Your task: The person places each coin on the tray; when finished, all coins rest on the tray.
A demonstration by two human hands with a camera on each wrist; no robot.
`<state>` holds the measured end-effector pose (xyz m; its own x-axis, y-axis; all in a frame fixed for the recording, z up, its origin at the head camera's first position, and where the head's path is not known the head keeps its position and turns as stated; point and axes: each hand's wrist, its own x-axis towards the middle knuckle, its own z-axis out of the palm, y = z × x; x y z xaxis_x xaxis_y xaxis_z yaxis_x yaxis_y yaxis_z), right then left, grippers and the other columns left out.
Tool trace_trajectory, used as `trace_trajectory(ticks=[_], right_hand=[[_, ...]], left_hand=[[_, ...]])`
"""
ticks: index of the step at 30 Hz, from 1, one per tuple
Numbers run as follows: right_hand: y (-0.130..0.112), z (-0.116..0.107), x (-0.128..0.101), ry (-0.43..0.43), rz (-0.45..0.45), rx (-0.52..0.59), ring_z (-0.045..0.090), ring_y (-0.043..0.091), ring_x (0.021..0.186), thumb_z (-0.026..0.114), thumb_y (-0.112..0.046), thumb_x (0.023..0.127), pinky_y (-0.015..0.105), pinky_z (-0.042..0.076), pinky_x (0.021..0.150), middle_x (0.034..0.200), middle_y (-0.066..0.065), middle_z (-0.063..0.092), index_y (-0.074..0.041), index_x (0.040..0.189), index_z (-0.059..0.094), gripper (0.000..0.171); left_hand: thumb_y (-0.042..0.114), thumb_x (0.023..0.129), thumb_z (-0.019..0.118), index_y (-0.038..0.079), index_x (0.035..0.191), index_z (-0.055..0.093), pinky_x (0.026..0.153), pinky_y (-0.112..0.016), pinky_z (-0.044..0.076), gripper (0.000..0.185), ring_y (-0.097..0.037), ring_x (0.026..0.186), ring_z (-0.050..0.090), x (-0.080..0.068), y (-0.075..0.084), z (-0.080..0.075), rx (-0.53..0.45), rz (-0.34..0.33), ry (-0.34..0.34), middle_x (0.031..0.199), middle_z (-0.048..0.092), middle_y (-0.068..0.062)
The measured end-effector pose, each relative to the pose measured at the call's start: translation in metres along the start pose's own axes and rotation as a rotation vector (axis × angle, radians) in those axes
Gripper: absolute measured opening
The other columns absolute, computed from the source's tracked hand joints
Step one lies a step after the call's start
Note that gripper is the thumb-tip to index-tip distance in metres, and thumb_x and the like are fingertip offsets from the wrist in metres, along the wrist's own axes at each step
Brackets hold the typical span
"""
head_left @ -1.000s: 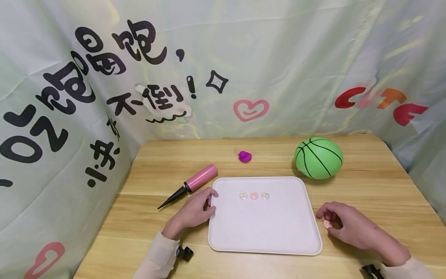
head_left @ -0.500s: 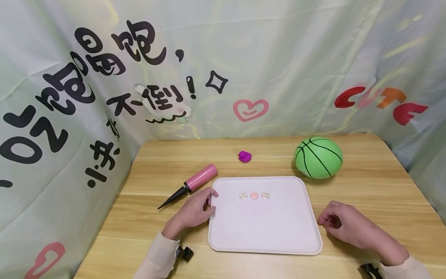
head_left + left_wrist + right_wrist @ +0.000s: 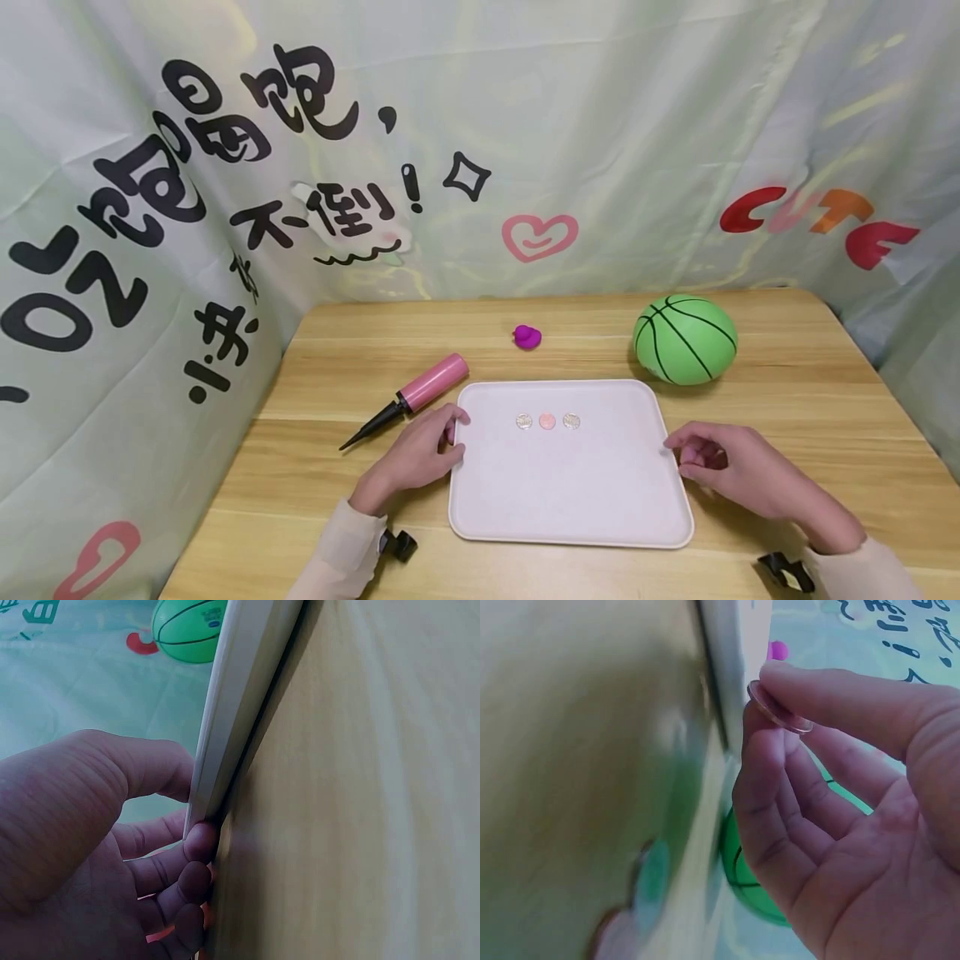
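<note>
In the head view, my left hand [image 3: 422,448] holds the left rim of a pale rectangular tray [image 3: 570,500]. The left wrist view has the thumb against the tray's edge [image 3: 238,690] and a fingertip under it. Flat near the tray's far side lie a silvery coin [image 3: 524,422], a copper-coloured coin [image 3: 547,422] and another silvery coin [image 3: 572,422], in a row. My right hand [image 3: 750,468] is at the tray's right rim. Between thumb and forefinger it pinches a copper-coloured coin [image 3: 771,711], seen nearly edge-on in the right wrist view and hidden by the fingers from above.
A green ball [image 3: 686,340] with black basketball lines sits beyond the tray's right corner. Behind the tray is a purple toy duck [image 3: 527,337]. A pink hand pump [image 3: 431,383] with a black nozzle lies left of it. A printed curtain [image 3: 637,167] hangs behind the wooden table.
My right hand has moved left and slightly farther back, from the table beside the tray to its right rim, with the coin. The left hand and the tray have stayed in place.
</note>
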<state>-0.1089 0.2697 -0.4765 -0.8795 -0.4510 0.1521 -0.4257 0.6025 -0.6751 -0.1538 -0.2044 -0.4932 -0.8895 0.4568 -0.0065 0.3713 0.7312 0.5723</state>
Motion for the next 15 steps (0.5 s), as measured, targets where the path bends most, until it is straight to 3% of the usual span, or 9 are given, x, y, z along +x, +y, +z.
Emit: trace_trajectory(ticks=[4,15], right_hand=[[-0.007,0.001,0.010,0.007,-0.007,0.013,0.059,-0.006,0.079,0.085,0.003,0.088,0.021,0.055,0.069,0.088,-0.017,0.065,-0.012,0.111,0.074,0.030],[-0.028,0.009,0.043,-0.111,-0.009,0.111,0.061,-0.003,0.081,0.083,0.002,0.089,0.023,0.058,0.072,0.089,-0.008,0.068,-0.007,0.115,0.073,0.029]], left_hand=[[0.010,0.097,0.073,0.011,0.129,0.065,0.074,-0.024,0.044,0.033,-0.007,0.080,0.050,0.001,0.000,0.000,-0.010,0.002,0.004,0.092,0.057,0.005],[0.011,0.098,0.073,0.011,0.129,0.064,0.074,-0.024,0.043,0.032,-0.008,0.081,0.050,0.001,0.000,-0.001,-0.010,0.007,0.001,0.092,0.057,0.004]])
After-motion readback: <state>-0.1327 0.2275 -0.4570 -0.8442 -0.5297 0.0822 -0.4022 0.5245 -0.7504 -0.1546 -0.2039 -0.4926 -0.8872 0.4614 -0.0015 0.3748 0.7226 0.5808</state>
